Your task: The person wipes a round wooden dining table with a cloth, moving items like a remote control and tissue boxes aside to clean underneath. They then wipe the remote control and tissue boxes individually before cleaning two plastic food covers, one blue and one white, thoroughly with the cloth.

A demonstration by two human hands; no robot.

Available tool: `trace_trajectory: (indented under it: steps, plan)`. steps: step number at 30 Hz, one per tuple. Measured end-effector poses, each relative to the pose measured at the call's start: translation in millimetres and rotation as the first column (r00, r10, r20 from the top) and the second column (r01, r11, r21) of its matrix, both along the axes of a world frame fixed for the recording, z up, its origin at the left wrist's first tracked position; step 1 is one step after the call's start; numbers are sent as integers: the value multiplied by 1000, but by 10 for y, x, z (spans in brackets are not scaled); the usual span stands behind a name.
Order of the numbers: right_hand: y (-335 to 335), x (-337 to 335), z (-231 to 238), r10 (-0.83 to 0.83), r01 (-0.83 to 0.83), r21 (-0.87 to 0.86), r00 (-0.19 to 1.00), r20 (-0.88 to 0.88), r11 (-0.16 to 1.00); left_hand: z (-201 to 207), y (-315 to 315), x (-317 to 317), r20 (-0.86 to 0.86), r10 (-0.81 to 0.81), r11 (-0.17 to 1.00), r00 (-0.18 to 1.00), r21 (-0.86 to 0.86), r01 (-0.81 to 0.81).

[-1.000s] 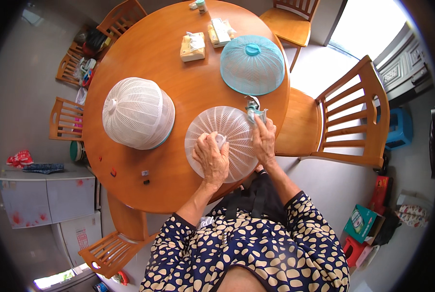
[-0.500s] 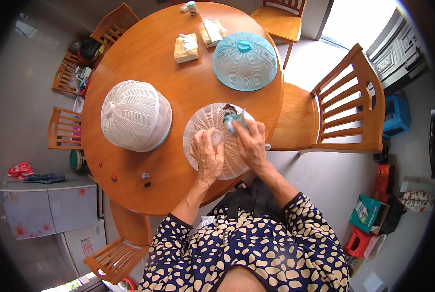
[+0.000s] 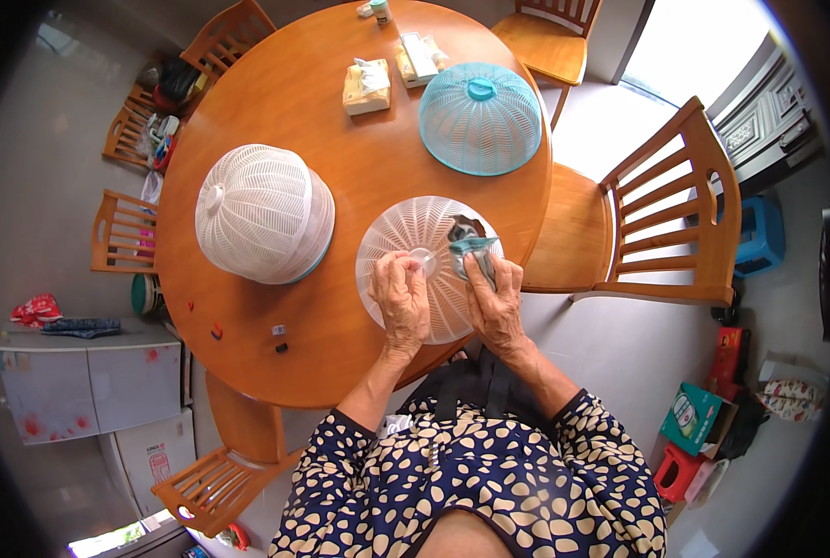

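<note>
Head view, looking down on a round wooden worktop (image 3: 276, 102).

1 white mesh dome cover (image 3: 413, 244) sits at frame centre, near the worktop's lower right edge. Left hand (image 3: 401, 299) rests on the cover's lower left part, fingers curled, fingertips pinching the small knob at its top. Right hand (image 3: 496, 302) lies on the cover's right side, fingers closed over a blue-grey cloth (image 3: 471, 246) pressed against the mesh.

Second, taller white dome cover (image 3: 262, 212) stands left of centre, apart from the first. 1 teal dome cover (image 3: 480, 116) sits upper right of centre. Tissue box (image 3: 367, 86) lies near the top of the frame. Wooden chair (image 3: 661, 219) at the right, close against the worktop.
</note>
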State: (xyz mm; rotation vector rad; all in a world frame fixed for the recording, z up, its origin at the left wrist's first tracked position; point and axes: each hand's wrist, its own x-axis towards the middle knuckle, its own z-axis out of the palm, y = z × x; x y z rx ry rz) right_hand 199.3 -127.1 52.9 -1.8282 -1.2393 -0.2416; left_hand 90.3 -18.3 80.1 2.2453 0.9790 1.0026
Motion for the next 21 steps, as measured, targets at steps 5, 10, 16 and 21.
trace_trajectory:
  steps: [5, 10, 16, 21]
  plan:
    - [203, 226, 166, 27, -23, -67, 998, 55, 998, 52, -36, -13, -38, 9, 1000, 999, 9, -8]
    - [747, 604, 237, 121, -129, -156, 991, -60, 979, 47, -18, 34, -56, 14, 1000, 998, 28, -13]
    - [887, 830, 54, 184, -243, -153, 928, -323, 958, 91, 454, -205, -9, -234, 968, 972, -91, 232]
    - [366, 616, 76, 294, -371, -112, 857, -424, 922, 356, 440, -447, -196, -66, 993, 978, 79, 83]
